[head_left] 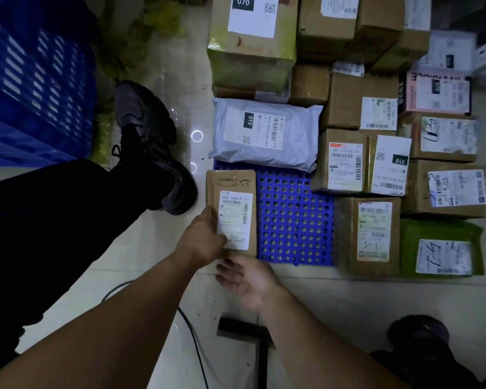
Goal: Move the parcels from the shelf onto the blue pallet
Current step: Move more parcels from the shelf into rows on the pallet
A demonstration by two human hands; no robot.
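Here, just left of centre frame, the left hand (205, 237) is gripping a small brown parcel (237, 181) by its left side, holding it over the left edge of the blue pallet (292, 214). The right hand (244, 279) is lying open, palm up, just below the parcel's near end. A grey bag (264, 133) and boxes (345, 237) are crowding the pallet's upper and right parts.
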